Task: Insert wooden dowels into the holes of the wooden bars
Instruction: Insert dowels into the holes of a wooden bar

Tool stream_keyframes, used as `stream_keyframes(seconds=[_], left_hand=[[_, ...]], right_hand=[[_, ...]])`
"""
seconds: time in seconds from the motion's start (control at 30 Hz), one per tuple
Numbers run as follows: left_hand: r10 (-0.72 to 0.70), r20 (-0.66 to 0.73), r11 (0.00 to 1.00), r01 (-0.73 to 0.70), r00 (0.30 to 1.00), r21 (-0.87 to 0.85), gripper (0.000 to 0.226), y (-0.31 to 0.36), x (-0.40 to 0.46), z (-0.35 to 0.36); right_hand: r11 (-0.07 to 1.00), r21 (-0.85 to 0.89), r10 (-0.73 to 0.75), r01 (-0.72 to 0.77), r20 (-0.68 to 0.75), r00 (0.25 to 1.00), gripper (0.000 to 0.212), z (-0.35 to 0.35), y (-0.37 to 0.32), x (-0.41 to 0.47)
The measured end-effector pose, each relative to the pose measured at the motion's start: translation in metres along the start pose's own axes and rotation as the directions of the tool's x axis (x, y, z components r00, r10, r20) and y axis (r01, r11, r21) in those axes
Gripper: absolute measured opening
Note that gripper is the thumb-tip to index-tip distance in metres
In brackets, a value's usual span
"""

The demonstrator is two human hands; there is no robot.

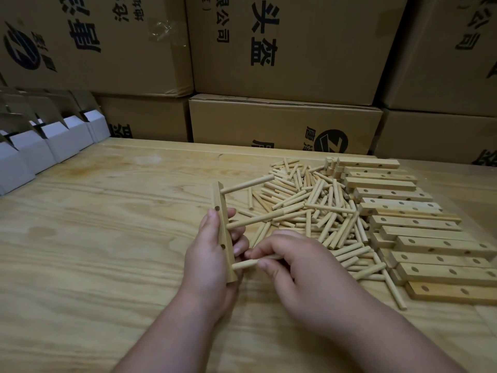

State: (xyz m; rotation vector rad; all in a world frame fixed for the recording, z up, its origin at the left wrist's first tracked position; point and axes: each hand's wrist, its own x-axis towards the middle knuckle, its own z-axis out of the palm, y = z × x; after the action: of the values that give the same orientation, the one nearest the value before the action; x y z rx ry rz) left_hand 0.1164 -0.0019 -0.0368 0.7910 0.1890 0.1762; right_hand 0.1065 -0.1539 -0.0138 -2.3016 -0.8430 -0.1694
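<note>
Left hand (pixel 212 251) is wrapped around a wooden bar (pixel 224 232), thumb on the near face and fingers curled behind, holding it just above the table (pixel 107 238). The bar's long axis runs away from the person, tilted a little left at the far end. Three dowels stick out of it sideways, pointing right: top dowel (pixel 248 184), middle dowel (pixel 258 218), bottom dowel (pixel 246 264). Right hand (pixel 293 258) pinches the bottom one near the bar. Loose dowel pile (pixel 317 208) and stacked bars (pixel 419 232) sit off to the right
</note>
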Motion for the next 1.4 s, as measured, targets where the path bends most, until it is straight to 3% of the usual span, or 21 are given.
stream_keyframes(seconds=[0.13, 0.27, 0.4, 0.5, 0.6, 0.67, 0.8, 1.07, 1.27, 1.4], left_hand=[[-0.041, 0.094, 0.999, 0.042, 0.995, -0.016, 0.032, 0.0, 0.001, 0.001], [0.025, 0.1, 0.999, -0.028, 0.995, 0.029, 0.035, -0.004, 0.003, -0.003], [0.086, 0.129, 0.97, -0.112, 0.988, 0.217, 0.036, -0.007, 0.007, -0.005], [0.087, 0.156, 0.938, -0.134, 0.984, 0.32, 0.027, -0.003, 0.007, -0.007], [0.086, 0.169, 0.965, -0.124, 0.982, 0.231, 0.032, 0.0, 0.006, -0.006], [0.092, 0.165, 0.982, -0.117, 0.982, 0.148, 0.032, 0.001, 0.005, -0.005], [0.12, 0.148, 0.985, -0.136, 0.982, 0.105, 0.023, 0.001, 0.005, -0.004], [0.123, 0.155, 0.991, -0.13, 0.98, 0.036, 0.033, 0.005, 0.009, -0.006], [0.168, -0.058, 0.985, -0.166, 0.984, 0.044, 0.023, 0.005, 0.026, -0.017], [0.113, -0.321, 0.991, -0.131, 0.94, -0.033, 0.017, 0.006, 0.04, -0.021]], right_hand=[[0.995, 0.089, 0.048, -0.05, 0.024, 0.999, 0.014, -0.004, 0.007, -0.001], [0.994, 0.091, 0.066, -0.068, 0.032, 0.997, 0.013, -0.005, 0.009, 0.001], [0.995, 0.008, 0.103, -0.103, 0.011, 0.995, 0.014, -0.021, 0.017, 0.003], [0.972, 0.109, 0.216, -0.207, -0.079, 0.973, 0.029, -0.039, 0.025, 0.002], [0.94, 0.258, 0.288, -0.224, -0.248, 0.925, 0.05, -0.046, 0.028, 0.004], [0.91, 0.339, 0.344, -0.239, -0.296, 0.891, 0.044, -0.044, 0.027, 0.006], [0.922, 0.258, 0.349, -0.288, -0.232, 0.908, 0.019, -0.027, 0.027, 0.004], [0.927, 0.219, 0.34, -0.303, -0.158, 0.927, 0.018, -0.035, 0.029, 0.016], [0.949, 0.085, 0.296, -0.304, 0.1, 0.95, 0.012, -0.053, 0.03, 0.081], [0.941, 0.106, 0.313, -0.322, 0.09, 0.945, 0.004, -0.055, 0.047, 0.154]])
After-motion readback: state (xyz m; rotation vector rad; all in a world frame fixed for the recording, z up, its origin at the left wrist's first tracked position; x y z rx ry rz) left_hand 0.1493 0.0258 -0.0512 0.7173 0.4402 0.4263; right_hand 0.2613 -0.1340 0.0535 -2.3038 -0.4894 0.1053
